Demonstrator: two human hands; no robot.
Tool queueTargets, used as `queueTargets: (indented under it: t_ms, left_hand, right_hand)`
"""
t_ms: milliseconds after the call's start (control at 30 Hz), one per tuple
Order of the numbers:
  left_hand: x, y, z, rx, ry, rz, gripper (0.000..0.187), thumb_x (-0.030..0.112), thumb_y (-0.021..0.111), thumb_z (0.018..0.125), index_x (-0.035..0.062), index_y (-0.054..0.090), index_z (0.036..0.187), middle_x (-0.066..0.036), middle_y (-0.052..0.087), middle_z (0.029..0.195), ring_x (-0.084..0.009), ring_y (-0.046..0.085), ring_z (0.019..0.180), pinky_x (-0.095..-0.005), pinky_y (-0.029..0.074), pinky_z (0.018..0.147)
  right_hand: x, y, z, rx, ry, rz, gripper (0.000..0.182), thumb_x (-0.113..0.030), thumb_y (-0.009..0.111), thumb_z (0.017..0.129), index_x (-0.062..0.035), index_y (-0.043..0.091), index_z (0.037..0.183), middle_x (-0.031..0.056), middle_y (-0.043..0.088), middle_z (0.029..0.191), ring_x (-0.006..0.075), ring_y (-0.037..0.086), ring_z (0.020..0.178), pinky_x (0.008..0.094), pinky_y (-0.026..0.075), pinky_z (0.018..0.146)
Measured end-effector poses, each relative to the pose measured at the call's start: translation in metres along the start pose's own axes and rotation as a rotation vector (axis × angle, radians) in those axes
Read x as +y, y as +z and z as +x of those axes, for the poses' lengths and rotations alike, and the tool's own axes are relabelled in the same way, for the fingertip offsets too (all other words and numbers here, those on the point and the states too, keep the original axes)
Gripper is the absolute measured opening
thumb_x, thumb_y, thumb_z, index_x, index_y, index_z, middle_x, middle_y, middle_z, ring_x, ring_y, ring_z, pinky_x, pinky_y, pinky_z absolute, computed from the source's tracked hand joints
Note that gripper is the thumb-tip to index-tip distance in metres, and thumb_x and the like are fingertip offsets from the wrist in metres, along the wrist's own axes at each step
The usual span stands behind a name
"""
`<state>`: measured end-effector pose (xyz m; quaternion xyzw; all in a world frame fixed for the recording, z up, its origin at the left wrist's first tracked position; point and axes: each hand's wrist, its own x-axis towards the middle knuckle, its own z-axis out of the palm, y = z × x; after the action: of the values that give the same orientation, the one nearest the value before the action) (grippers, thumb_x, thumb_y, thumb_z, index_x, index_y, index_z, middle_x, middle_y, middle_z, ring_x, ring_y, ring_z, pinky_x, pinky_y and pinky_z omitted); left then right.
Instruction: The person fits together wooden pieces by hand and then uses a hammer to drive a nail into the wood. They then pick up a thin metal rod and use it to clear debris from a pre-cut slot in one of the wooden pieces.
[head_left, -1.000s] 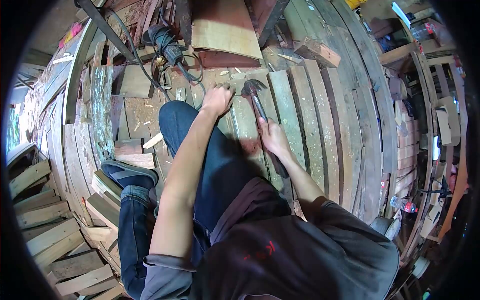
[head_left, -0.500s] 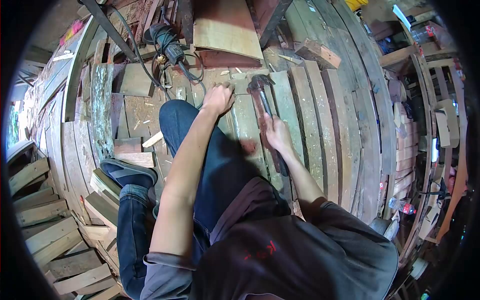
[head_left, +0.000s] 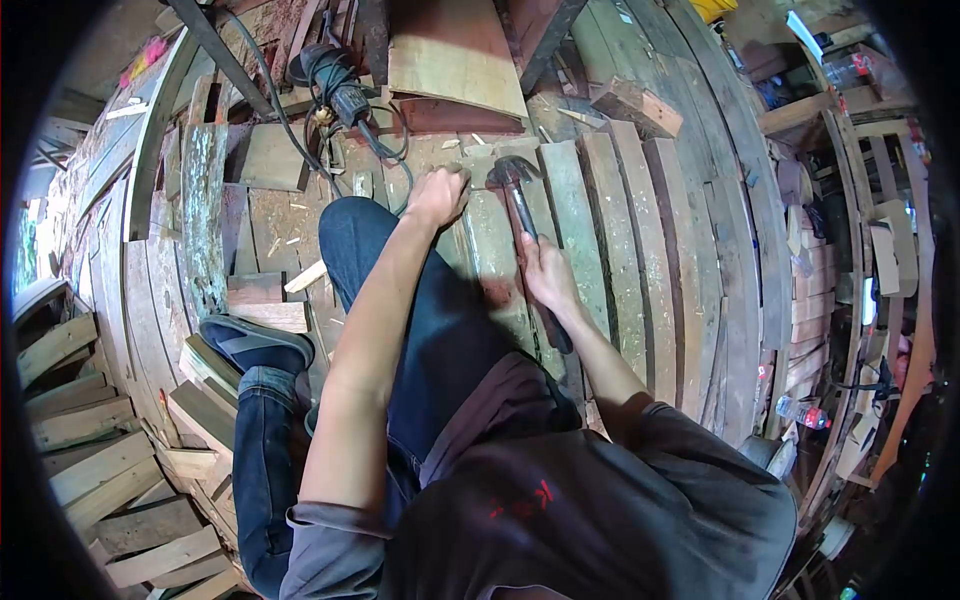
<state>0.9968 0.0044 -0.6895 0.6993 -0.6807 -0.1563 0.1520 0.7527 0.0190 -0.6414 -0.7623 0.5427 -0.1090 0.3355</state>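
As your dark cloth shirt [head_left: 600, 500] fills the bottom of the frame, blue denim [head_left: 430, 340] lies above it. Centre: your right hand [head_left: 548, 275], forearm slanting up-left, fingers wrapped round the hammer [head_left: 520, 205], its claw head dark and worn, above rough, parallel planks [head_left: 610, 220]. Left of it: your left hand [head_left: 438, 194], fingers curled, hold unclear. Top: flat, pale plywood [head_left: 455, 68]. Upper left: corded tool [head_left: 345, 98].

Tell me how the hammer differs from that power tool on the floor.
The hammer is gripped in the right hand, while the power tool lies with no hand on it. The hammer is slim and cordless; the power tool looks bulkier, with a cable wound around it. Both are mostly dark.
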Motion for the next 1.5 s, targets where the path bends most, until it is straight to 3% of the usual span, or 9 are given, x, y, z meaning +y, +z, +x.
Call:
queueTargets:
  t_ms: [100,300,433,533,667,700,1233,1333,1500]
  left_hand:
    - [0.001,0.002,0.000,0.025,-0.049,-0.037,0.019,0.021,0.060,0.084,0.0067,0.066,0.094,-0.016,0.068,0.100,-0.0366,0.066,0.092,-0.0477,0.051,0.085]
    - [-0.003,0.007,0.002,0.016,-0.084,-0.060,0.022,0.024,0.061,0.084,0.0053,0.066,0.094,-0.019,0.069,0.098,-0.0381,0.066,0.093,-0.0480,0.052,0.084]
    - [0.003,0.001,0.001,-0.012,-0.172,-0.017,0.024,0.027,0.061,0.086,0.0055,0.068,0.093,-0.020,0.068,0.096,-0.0391,0.065,0.093,-0.0479,0.051,0.085]
    - [-0.001,0.003,0.001,0.019,-0.110,-0.057,0.025,0.029,0.061,0.085,0.0057,0.068,0.092,-0.022,0.068,0.095,-0.0404,0.065,0.092,-0.0482,0.051,0.085]
    - [0.003,0.002,0.000,0.003,-0.177,-0.019,0.023,0.028,0.062,0.084,0.0068,0.069,0.093,-0.021,0.068,0.096,-0.0384,0.066,0.093,-0.0469,0.051,0.086]
    - [0.003,0.005,-0.001,0.026,-0.175,0.006,0.022,0.027,0.062,0.084,0.0074,0.069,0.093,-0.021,0.069,0.095,-0.0377,0.066,0.093,-0.0463,0.051,0.086]
    - [0.009,-0.007,-0.002,-0.023,-0.170,-0.025,0.025,0.027,0.061,0.084,0.0082,0.068,0.099,-0.021,0.068,0.097,-0.0378,0.065,0.096,-0.0480,0.051,0.086]
    - [0.002,0.006,0.000,-0.011,-0.201,0.000,0.026,0.029,0.060,0.085,0.0081,0.068,0.098,-0.023,0.067,0.099,-0.0388,0.064,0.097,-0.0480,0.051,0.086]
    - [-0.003,0.012,0.002,-0.032,-0.197,-0.031,0.027,0.029,0.062,0.084,0.0072,0.068,0.099,-0.023,0.067,0.102,-0.0398,0.064,0.098,-0.0471,0.050,0.089]
  right_hand:
    - [-0.002,0.002,-0.005,-0.072,0.047,-0.023,0.046,-0.037,0.042,0.103,0.0039,0.058,0.087,0.0283,0.059,0.067,0.0476,0.063,0.070,0.0527,0.047,0.062]
    - [-0.016,-0.008,-0.006,0.001,0.050,-0.007,0.043,-0.034,0.043,0.103,0.0045,0.057,0.089,0.0285,0.057,0.060,0.0467,0.062,0.061,0.0530,0.046,0.053]
    - [-0.005,-0.001,-0.002,-0.073,0.020,-0.087,0.042,-0.032,0.043,0.103,0.0055,0.056,0.090,0.0273,0.055,0.056,0.0465,0.061,0.056,0.0532,0.044,0.049]
    - [-0.014,-0.012,-0.002,-0.029,-0.009,-0.052,0.041,-0.032,0.043,0.103,0.0056,0.056,0.091,0.0280,0.055,0.056,0.0465,0.062,0.057,0.0532,0.044,0.049]
    - [-0.012,-0.003,-0.004,0.075,-0.064,-0.070,0.042,-0.032,0.043,0.103,0.0053,0.056,0.091,0.0288,0.054,0.057,0.0465,0.062,0.058,0.0531,0.044,0.050]
    - [-0.013,-0.005,-0.002,-0.029,0.001,-0.054,0.043,-0.033,0.042,0.103,0.0068,0.055,0.092,0.0309,0.057,0.060,0.0506,0.061,0.063,0.0581,0.046,0.054]
    - [-0.012,-0.003,-0.006,0.019,-0.013,-0.059,0.039,-0.030,0.043,0.102,0.0053,0.057,0.092,0.0308,0.058,0.063,0.0491,0.062,0.066,0.0540,0.046,0.055]
    - [-0.006,-0.002,0.002,-0.093,0.002,-0.068,0.039,-0.030,0.043,0.102,0.0055,0.057,0.093,0.0318,0.057,0.064,0.0498,0.062,0.066,0.0545,0.046,0.054]
    - [-0.010,-0.001,-0.008,0.039,-0.033,-0.063,0.042,-0.032,0.044,0.102,0.0057,0.058,0.091,0.0319,0.057,0.064,0.0499,0.061,0.066,0.0554,0.045,0.054]
